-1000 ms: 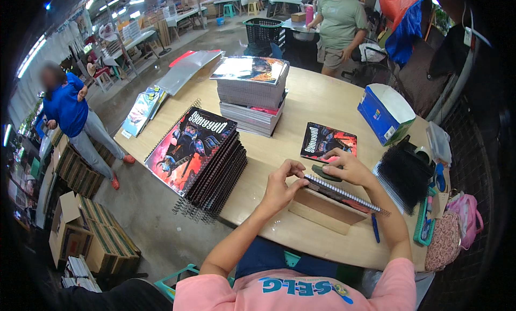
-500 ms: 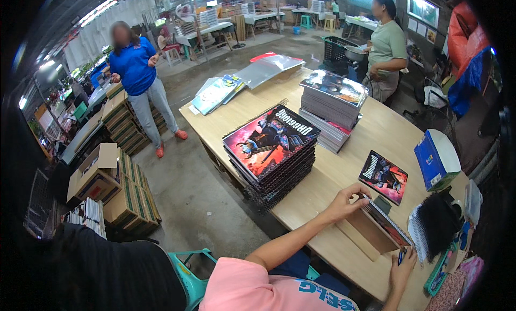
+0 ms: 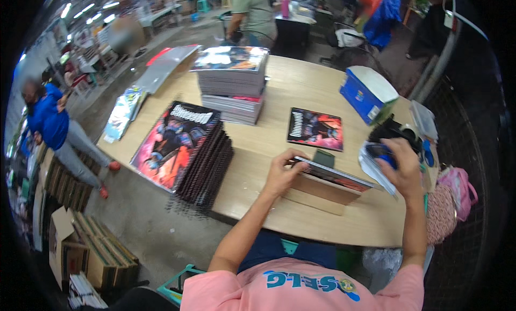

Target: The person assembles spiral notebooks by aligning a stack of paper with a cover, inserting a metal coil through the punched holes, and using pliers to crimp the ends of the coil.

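A notebook [image 3: 333, 174] with a dark, red-patterned cover stands on its long edge against an upright brown board [image 3: 322, 188]. My left hand [image 3: 284, 174] pinches its upper left corner between thumb and fingers. At the notebook's right end, my right hand [image 3: 402, 161] is curled round a dark blue object [image 3: 385, 155], blurred and partly hidden, whose kind I cannot make out. Below that hand are white spiral coils [image 3: 372, 166]. Behind the board stands a small dark green block [image 3: 323, 158]. A matching notebook [image 3: 315, 129] lies flat beyond it.
Left of my left hand rises a stack of spiral-bound notebooks [image 3: 180, 144]; farther back stands a pile of glossy covers [image 3: 231, 80]. A blue-and-white box [image 3: 368, 94] sits at the right, near a clear plastic container [image 3: 423, 120]. Two people stand beyond the table.
My right hand has lifted from the notebook's lower right end and moved over beside the coils. My left hand still grips the notebook's corner. The view has turned to the right.
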Motion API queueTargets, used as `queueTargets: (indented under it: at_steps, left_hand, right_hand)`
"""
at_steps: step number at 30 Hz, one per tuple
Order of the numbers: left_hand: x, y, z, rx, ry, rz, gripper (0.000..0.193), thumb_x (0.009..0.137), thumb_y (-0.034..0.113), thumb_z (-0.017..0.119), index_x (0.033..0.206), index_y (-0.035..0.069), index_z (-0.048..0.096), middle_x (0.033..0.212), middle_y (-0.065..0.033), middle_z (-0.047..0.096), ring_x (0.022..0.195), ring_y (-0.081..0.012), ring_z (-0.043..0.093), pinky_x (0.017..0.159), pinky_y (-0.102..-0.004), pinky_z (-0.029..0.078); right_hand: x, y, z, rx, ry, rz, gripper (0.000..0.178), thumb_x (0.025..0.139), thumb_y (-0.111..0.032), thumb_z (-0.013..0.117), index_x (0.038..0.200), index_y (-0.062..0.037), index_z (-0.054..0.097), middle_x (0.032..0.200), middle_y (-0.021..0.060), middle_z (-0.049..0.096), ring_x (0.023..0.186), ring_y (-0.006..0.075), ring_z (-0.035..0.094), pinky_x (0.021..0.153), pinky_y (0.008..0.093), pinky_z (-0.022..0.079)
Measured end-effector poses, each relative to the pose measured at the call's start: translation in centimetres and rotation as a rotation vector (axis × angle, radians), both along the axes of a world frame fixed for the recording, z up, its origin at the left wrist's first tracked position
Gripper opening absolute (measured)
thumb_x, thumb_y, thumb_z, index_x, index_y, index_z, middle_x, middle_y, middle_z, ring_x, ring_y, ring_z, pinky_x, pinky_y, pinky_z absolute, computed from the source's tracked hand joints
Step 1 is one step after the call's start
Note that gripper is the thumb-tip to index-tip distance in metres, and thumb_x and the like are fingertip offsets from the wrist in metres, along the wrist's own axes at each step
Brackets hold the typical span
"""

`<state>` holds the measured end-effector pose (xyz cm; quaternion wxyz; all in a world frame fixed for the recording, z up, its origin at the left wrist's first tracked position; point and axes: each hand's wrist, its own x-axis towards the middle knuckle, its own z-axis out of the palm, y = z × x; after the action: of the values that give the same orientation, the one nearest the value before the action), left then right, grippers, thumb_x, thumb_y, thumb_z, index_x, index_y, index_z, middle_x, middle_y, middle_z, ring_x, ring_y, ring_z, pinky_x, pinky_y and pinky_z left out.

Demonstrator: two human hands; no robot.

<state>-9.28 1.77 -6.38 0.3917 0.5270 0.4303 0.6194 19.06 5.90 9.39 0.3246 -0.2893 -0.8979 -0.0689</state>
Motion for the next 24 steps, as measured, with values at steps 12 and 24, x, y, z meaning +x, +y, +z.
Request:
queueTargets:
  at_steps: [12, 24]
  left_hand:
    - [1.3, 0.6, 0.0, 0.075, -0.156, -0.033, 0.013, 0.082, 0.008, 0.072, 0.082, 0.002, 0.061, 0.075, 0.0008, 0.061, 0.07, -0.0055, 0.051, 0.067, -0.0231, 0.042]
    - [2.2, -0.2, 0.8, 0.124, -0.016, 0.222, 0.017, 0.073, 0.009, 0.078, 0.078, 0.001, 0.064, 0.075, -0.0064, 0.062, 0.075, -0.0147, 0.059, 0.07, -0.0281, 0.045]
  right_hand:
    - [-12.5, 1.7, 1.9, 0.645, -0.57, 0.444, 0.016, 0.067, -0.018, 0.062, 0.078, -0.0079, 0.069, 0.083, 0.0009, 0.057, 0.089, 0.0167, 0.058, 0.108, 0.0555, 0.032]
    - [-10.1, 0.8, -0.1, -0.457, -0.369, 0.178, 0.032, 0.081, -0.032, 0.069, 0.093, -0.0022, 0.069, 0.092, 0.0148, 0.063, 0.089, 0.0335, 0.062, 0.074, 0.0418, 0.051]
